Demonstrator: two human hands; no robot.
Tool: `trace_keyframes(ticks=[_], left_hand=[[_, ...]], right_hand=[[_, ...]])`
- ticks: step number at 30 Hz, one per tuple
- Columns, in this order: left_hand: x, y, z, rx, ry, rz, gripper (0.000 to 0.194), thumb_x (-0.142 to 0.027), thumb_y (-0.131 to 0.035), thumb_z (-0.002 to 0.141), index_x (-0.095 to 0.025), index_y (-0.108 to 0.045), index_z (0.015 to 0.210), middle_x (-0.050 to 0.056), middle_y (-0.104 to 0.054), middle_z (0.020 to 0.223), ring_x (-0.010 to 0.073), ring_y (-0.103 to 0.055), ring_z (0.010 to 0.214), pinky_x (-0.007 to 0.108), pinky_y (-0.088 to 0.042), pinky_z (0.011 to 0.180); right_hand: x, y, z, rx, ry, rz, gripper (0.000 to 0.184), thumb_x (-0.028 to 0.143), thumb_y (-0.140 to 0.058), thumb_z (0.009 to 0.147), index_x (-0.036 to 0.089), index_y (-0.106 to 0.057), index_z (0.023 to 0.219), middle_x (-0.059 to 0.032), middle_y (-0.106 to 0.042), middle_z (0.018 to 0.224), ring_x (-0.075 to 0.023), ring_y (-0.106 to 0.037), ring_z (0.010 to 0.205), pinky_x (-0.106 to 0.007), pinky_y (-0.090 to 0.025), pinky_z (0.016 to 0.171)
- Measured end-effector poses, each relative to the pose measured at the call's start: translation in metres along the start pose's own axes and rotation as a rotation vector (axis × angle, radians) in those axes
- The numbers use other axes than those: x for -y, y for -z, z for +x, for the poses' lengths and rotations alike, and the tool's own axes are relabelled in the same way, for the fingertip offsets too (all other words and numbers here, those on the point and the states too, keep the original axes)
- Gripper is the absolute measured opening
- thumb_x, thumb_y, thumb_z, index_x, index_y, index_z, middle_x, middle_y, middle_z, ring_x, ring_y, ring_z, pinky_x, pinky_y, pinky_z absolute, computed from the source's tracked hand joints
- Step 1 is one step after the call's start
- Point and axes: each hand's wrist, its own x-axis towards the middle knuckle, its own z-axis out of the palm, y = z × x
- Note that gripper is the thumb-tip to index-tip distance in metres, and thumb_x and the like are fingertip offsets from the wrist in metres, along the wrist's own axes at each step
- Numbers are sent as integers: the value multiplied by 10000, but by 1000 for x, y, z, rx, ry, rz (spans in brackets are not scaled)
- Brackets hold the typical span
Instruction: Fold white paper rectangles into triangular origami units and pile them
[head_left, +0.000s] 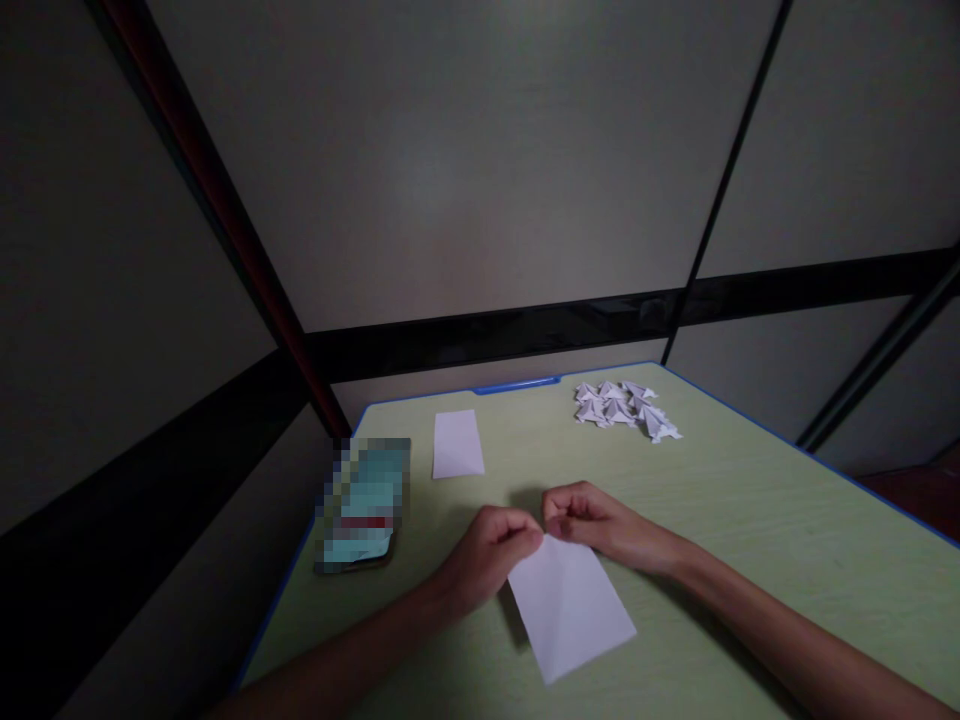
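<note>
A white sheet of paper (566, 610) hangs tilted over the table, its near corner pointing toward me. A faint crease runs down its length. My left hand (491, 555) pinches the far edge between thumb and curled fingers. Close beside it, my right hand (589, 520) grips the same far edge, also with thumb against bent fingers. Both hands are closed, with only a small gap between them. The far corners of the sheet are hidden under the fingers.
A second white sheet (458, 444) lies flat at the back left. Several folded white paper figures (619, 408) sit grouped at the back right. A pixelated phone-like object (365, 505) lies at the left edge. The pale green table (757, 520) has a blue rim, with wall panels behind.
</note>
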Motion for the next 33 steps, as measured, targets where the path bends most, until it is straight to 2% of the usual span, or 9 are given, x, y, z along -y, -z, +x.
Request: trace_keyframes(ticks=[3, 8, 18, 22, 24, 26, 29, 33], left_hand=[[0, 3, 0, 42, -47, 42, 175, -255, -447, 621, -138, -448, 492, -52, -363, 448, 60, -320, 443, 194, -220, 436], [-2, 15, 4, 74, -23, 13, 189, -269, -431, 643, -143, -471, 507, -28, -477, 417, 71, -416, 393, 192, -291, 428], [9, 30, 14, 10, -60, 114, 155, -206, -423, 642, -139, -481, 515, -29, -496, 433, 54, -423, 389, 172, -328, 413], [11, 34, 16, -104, -59, 86, 123, -188, -412, 623, -136, -499, 554, -23, -500, 450, 71, -452, 412, 176, -344, 405], [9, 35, 17, -201, -56, -11, 131, -200, -395, 640, -139, -496, 584, -8, -519, 488, 95, -502, 474, 185, -373, 423], [7, 33, 16, -243, -62, -116, 154, -238, -398, 671, -136, -512, 655, 18, -560, 579, 119, -541, 560, 201, -404, 456], [4, 24, 12, -203, -28, -212, 225, -315, -424, 705, -125, -533, 755, 49, -581, 708, 133, -546, 628, 207, -407, 470], [7, 11, 8, -182, 7, -204, 289, -396, -494, 679, -114, -504, 612, -14, -471, 532, 85, -443, 496, 183, -317, 435]], right_hand=[[-2, 3, 0, -2, -6, -4, 157, 234, -483, 637, 143, -403, 536, 71, -321, 462, -32, -257, 419, -172, -173, 397], [-5, 13, -2, -137, 1, 58, 147, 220, -469, 623, 148, -390, 523, 75, -322, 451, -26, -259, 400, -163, -172, 381], [-14, 9, 6, -224, -9, 90, 212, 270, -517, 614, 153, -378, 506, 81, -321, 432, -23, -252, 389, -162, -171, 376], [-14, 21, 3, -307, 12, 170, 213, 272, -513, 626, 156, -375, 513, 81, -326, 426, -23, -260, 374, -165, -171, 376], [-13, 30, 0, -398, 48, 214, 186, 261, -508, 627, 156, -385, 535, 75, -356, 439, -27, -281, 374, -169, -171, 379], [-12, 35, -1, -439, 93, 201, 161, 245, -512, 625, 151, -407, 548, 69, -378, 453, -28, -298, 385, -172, -178, 387], [-12, 32, 0, -406, 108, 153, 189, 280, -510, 655, 147, -418, 556, 61, -384, 466, -35, -316, 408, -179, -192, 402], [-10, 14, 3, -317, 85, 79, 218, 298, -518, 672, 142, -420, 556, 57, -389, 472, -37, -317, 424, -187, -202, 418]])
